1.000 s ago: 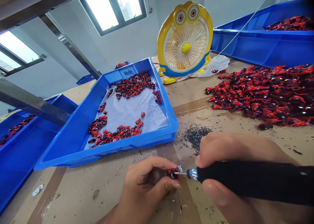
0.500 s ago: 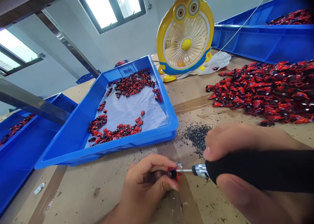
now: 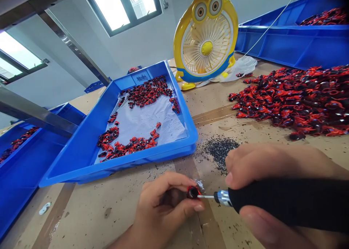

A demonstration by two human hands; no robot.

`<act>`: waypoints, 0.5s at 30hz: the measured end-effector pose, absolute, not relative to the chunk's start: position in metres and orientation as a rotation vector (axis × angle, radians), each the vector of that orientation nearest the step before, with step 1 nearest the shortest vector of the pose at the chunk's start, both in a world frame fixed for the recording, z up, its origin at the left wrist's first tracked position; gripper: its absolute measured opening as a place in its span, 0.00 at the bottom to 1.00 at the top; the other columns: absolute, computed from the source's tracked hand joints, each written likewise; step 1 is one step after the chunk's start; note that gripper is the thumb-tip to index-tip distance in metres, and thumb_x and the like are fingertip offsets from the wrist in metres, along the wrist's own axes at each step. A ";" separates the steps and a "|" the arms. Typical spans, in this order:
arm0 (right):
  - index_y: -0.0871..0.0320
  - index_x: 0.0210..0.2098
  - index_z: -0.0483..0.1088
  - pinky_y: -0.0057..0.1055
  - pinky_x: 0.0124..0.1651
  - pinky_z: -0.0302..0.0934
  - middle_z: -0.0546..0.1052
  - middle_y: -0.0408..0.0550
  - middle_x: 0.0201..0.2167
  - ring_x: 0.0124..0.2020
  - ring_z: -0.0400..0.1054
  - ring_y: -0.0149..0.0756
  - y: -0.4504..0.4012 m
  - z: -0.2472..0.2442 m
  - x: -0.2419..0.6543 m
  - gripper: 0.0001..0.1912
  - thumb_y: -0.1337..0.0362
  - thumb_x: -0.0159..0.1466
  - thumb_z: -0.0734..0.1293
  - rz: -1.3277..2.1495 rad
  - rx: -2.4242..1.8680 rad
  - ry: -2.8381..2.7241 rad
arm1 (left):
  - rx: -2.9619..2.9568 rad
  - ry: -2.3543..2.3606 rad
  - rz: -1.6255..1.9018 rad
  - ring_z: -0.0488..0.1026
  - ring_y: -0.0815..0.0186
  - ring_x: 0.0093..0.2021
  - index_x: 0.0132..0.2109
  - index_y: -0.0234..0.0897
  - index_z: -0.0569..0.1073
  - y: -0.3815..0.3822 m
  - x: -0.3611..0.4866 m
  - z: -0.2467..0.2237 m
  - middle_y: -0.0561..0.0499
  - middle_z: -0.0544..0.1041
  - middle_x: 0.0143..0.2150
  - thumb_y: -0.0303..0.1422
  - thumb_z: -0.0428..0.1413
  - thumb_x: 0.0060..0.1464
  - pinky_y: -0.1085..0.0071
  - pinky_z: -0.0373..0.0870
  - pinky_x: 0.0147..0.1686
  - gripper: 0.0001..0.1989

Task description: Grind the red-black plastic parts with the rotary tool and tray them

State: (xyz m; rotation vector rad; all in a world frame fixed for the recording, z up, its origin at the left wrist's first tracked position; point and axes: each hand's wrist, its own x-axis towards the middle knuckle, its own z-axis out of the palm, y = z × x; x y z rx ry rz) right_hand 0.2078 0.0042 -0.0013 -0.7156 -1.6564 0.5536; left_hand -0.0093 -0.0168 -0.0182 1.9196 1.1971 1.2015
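Your left hand (image 3: 155, 210) pinches the part (image 3: 193, 193) above the desk (image 3: 89, 205) and your right hand (image 3: 261, 165) grips the tool (image 3: 286, 201), so steady both and guide the rod (image 3: 206, 196) gently at the part's edge.

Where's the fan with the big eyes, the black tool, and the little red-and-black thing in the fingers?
Fan (image 3: 207, 48), head view: on the yellow hub at its centre.
Black tool (image 3: 286, 201), head view: on its thick handle.
Red-and-black thing (image 3: 193, 193), head view: on its dark round end.
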 end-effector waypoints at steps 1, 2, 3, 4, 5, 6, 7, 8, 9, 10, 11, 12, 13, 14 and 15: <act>0.48 0.37 0.70 0.31 0.22 0.68 0.77 0.41 0.24 0.21 0.73 0.36 0.003 -0.002 0.208 0.06 0.61 0.66 0.72 0.559 -0.716 -1.646 | 1.937 1.186 1.200 0.71 0.74 0.18 0.39 0.40 0.83 -0.017 -0.010 -0.019 0.54 0.86 0.27 0.37 0.74 0.56 0.83 0.68 0.18 0.10; 0.49 0.36 0.69 0.32 0.22 0.68 0.76 0.41 0.23 0.21 0.72 0.36 0.002 -0.002 0.208 0.06 0.62 0.66 0.72 0.561 -0.722 -1.630 | 1.954 1.175 1.200 0.70 0.74 0.17 0.40 0.40 0.83 -0.017 -0.010 -0.019 0.54 0.86 0.27 0.37 0.74 0.56 0.83 0.67 0.18 0.10; 0.49 0.36 0.69 0.32 0.22 0.67 0.76 0.41 0.23 0.21 0.72 0.36 0.001 -0.002 0.208 0.07 0.63 0.65 0.72 0.568 -0.714 -1.646 | 1.971 1.167 1.202 0.69 0.75 0.17 0.40 0.40 0.83 -0.017 -0.011 -0.019 0.54 0.86 0.27 0.37 0.74 0.56 0.82 0.66 0.18 0.10; 0.49 0.36 0.68 0.31 0.22 0.66 0.76 0.41 0.23 0.21 0.72 0.35 0.001 -0.001 0.209 0.07 0.64 0.65 0.71 0.575 -0.700 -1.671 | 1.986 1.159 1.205 0.68 0.75 0.17 0.40 0.40 0.83 -0.017 -0.011 -0.019 0.55 0.86 0.27 0.37 0.74 0.57 0.82 0.66 0.18 0.10; 0.49 0.36 0.67 0.31 0.22 0.66 0.76 0.40 0.23 0.21 0.72 0.34 0.002 -0.001 0.211 0.08 0.65 0.64 0.71 0.577 -0.681 -1.710 | 1.997 1.156 1.207 0.68 0.75 0.17 0.40 0.41 0.83 -0.017 -0.011 -0.019 0.55 0.86 0.27 0.37 0.74 0.57 0.83 0.66 0.18 0.09; 0.49 0.37 0.67 0.30 0.24 0.67 0.76 0.39 0.24 0.22 0.72 0.32 0.003 -0.001 0.212 0.08 0.66 0.64 0.71 0.577 -0.674 -1.754 | 2.006 1.154 1.208 0.67 0.75 0.17 0.40 0.41 0.83 -0.017 -0.011 -0.019 0.55 0.86 0.27 0.37 0.74 0.57 0.83 0.66 0.18 0.09; 0.50 0.38 0.67 0.28 0.26 0.68 0.77 0.38 0.25 0.22 0.73 0.30 0.005 -0.001 0.214 0.08 0.66 0.64 0.71 0.578 -0.678 -1.804 | 2.011 1.151 1.209 0.67 0.75 0.17 0.40 0.41 0.82 -0.017 -0.011 -0.019 0.56 0.85 0.27 0.37 0.74 0.57 0.83 0.66 0.18 0.09; 0.50 0.39 0.67 0.27 0.28 0.70 0.77 0.37 0.26 0.23 0.73 0.29 0.007 -0.001 0.214 0.09 0.67 0.63 0.71 0.575 -0.679 -1.842 | 2.013 1.149 1.207 0.68 0.75 0.17 0.40 0.41 0.82 -0.016 -0.011 -0.019 0.56 0.85 0.27 0.37 0.74 0.57 0.83 0.66 0.18 0.09; 0.50 0.40 0.67 0.26 0.29 0.70 0.77 0.36 0.26 0.23 0.73 0.27 0.010 -0.001 0.215 0.10 0.67 0.63 0.70 0.563 -0.680 -1.852 | 2.011 1.148 1.203 0.68 0.75 0.17 0.40 0.41 0.83 -0.016 -0.011 -0.020 0.56 0.85 0.27 0.36 0.74 0.56 0.83 0.67 0.19 0.10; 0.49 0.40 0.67 0.25 0.29 0.70 0.77 0.36 0.26 0.23 0.73 0.27 0.011 -0.002 0.214 0.11 0.68 0.62 0.71 0.557 -0.670 -1.848 | 2.006 1.152 1.199 0.68 0.75 0.17 0.40 0.42 0.83 -0.016 -0.011 -0.020 0.56 0.85 0.27 0.35 0.75 0.56 0.83 0.67 0.19 0.10; 0.49 0.40 0.66 0.25 0.28 0.69 0.77 0.35 0.26 0.22 0.73 0.26 0.012 -0.003 0.213 0.12 0.68 0.60 0.71 0.552 -0.640 -1.846 | 2.000 1.157 1.194 0.68 0.75 0.17 0.40 0.41 0.83 -0.016 -0.012 -0.020 0.56 0.85 0.27 0.34 0.75 0.55 0.83 0.67 0.19 0.10; 0.49 0.40 0.65 0.25 0.27 0.68 0.77 0.34 0.25 0.22 0.73 0.26 0.012 -0.003 0.212 0.14 0.69 0.59 0.71 0.545 -0.602 -1.836 | 1.993 1.160 1.191 0.67 0.75 0.17 0.40 0.41 0.83 -0.017 -0.012 -0.020 0.56 0.85 0.26 0.34 0.75 0.54 0.83 0.66 0.18 0.10; 0.49 0.39 0.65 0.26 0.27 0.68 0.77 0.34 0.25 0.22 0.73 0.26 0.010 -0.004 0.211 0.14 0.70 0.57 0.70 0.531 -0.597 -1.824 | 1.984 1.160 1.189 0.67 0.75 0.17 0.40 0.41 0.83 -0.017 -0.011 -0.020 0.56 0.85 0.26 0.33 0.76 0.54 0.82 0.66 0.18 0.10; 0.49 0.39 0.66 0.27 0.28 0.68 0.77 0.34 0.25 0.23 0.74 0.27 0.007 -0.004 0.210 0.13 0.70 0.57 0.69 0.506 -0.646 -1.800 | 1.977 1.158 1.188 0.67 0.75 0.17 0.40 0.41 0.83 -0.018 -0.011 -0.020 0.56 0.85 0.26 0.32 0.76 0.53 0.82 0.65 0.18 0.10; 0.49 0.38 0.66 0.28 0.29 0.69 0.77 0.35 0.26 0.24 0.74 0.27 0.004 -0.004 0.209 0.11 0.70 0.58 0.68 0.481 -0.726 -1.779 | 1.973 1.152 1.187 0.67 0.75 0.17 0.40 0.40 0.83 -0.019 -0.011 -0.019 0.55 0.85 0.26 0.31 0.76 0.53 0.82 0.65 0.18 0.10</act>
